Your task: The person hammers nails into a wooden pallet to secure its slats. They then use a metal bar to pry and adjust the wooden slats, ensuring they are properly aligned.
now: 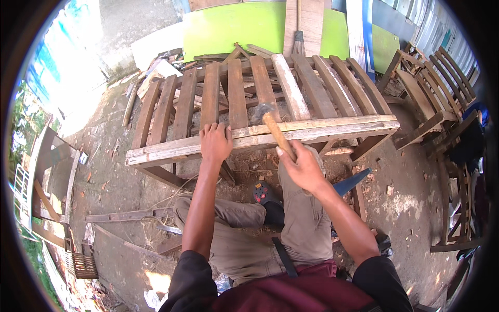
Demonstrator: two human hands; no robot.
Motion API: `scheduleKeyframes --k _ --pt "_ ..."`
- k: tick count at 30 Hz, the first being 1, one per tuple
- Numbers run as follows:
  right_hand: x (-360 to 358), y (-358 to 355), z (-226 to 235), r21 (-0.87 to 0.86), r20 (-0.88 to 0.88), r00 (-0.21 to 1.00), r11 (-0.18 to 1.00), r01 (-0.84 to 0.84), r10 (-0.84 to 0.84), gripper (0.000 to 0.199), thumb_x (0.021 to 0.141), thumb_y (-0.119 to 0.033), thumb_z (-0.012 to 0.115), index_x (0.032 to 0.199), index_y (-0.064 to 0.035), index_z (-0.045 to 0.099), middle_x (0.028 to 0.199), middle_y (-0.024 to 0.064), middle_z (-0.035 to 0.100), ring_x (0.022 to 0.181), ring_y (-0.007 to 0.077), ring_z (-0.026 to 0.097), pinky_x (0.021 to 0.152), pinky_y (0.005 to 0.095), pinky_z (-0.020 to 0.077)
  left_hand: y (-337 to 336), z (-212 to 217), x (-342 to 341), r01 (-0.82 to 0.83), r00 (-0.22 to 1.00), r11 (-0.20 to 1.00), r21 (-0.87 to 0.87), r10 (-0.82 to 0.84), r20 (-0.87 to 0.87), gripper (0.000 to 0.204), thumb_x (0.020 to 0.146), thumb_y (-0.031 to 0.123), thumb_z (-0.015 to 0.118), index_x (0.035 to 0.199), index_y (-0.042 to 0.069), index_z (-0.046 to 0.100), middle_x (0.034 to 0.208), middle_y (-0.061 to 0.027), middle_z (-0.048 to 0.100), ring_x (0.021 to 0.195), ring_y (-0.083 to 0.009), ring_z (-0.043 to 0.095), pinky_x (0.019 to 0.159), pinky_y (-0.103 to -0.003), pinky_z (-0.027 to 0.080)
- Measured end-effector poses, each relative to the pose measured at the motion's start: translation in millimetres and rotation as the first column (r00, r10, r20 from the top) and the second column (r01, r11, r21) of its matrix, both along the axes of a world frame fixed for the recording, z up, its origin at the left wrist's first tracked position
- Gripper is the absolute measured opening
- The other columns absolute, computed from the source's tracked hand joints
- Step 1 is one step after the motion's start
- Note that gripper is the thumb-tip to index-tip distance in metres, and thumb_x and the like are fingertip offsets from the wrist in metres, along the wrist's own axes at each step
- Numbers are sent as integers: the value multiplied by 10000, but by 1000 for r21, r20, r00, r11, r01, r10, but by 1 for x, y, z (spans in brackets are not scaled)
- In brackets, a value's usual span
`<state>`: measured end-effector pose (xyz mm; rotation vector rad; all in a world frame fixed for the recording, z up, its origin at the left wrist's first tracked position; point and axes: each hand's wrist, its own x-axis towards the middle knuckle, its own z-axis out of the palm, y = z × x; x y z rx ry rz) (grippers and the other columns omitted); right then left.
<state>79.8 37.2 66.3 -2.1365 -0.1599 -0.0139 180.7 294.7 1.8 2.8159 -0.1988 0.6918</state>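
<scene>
A slatted wooden frame (312,127) of weathered planks stands in front of me on the ground. My left hand (215,142) rests flat on its near rail, gripping the edge between two slats. My right hand (303,169) is shut on the wooden handle of a hammer (275,130). The hammer's dark metal head (262,110) is over a slat just beyond the near rail. I am seated low, knees bent under the frame.
Wooden chairs (442,88) stand at the right. Scrap planks (156,67) pile up behind the frame, with a green board (234,28) and a broom (298,41) leaning at the back. A small wooden table (49,171) is at the left. Loose slats (122,215) lie on the dirt.
</scene>
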Motion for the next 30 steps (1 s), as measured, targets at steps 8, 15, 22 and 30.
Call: scheduleKeyframes --k 8,15,22,30 --pt "-52 -44 -40 640 -122 953 712 289 -278 129 1066 -175 461 1075 -64 395 741 6 469 457 52 448 385 217 382 -22 -10 0 -90 995 988 -125 93 20 302 937 295 591 859 8 641 935 -191 679 996 -345 608 996 -476 395" --pt "-61 -51 -38 606 -271 909 678 417 -316 194 1048 -209 521 1045 -41 424 727 17 476 422 59 455 345 250 397 -24 0 -7 -103 992 963 -249 117 39 202 908 231 636 866 33 636 932 -161 680 989 -346 596 969 -473 401" --pt "-49 -9 -44 667 -297 930 650 363 -215 189 1030 -198 566 1065 -53 448 711 3 471 409 55 423 342 243 367 -70 5 4 146 988 968 -206 -131 87 208 908 210 633 917 10 689 977 -145 689 1045 -326 579 952 -469 424" --pt "-48 4 -71 679 -270 949 666 308 -164 256 1021 -162 578 1178 -30 426 707 -2 480 434 59 425 380 246 382 -88 3 19 123 992 988 -94 -125 -18 359 947 269 579 785 -10 738 898 -147 729 1038 -308 570 994 -449 377"
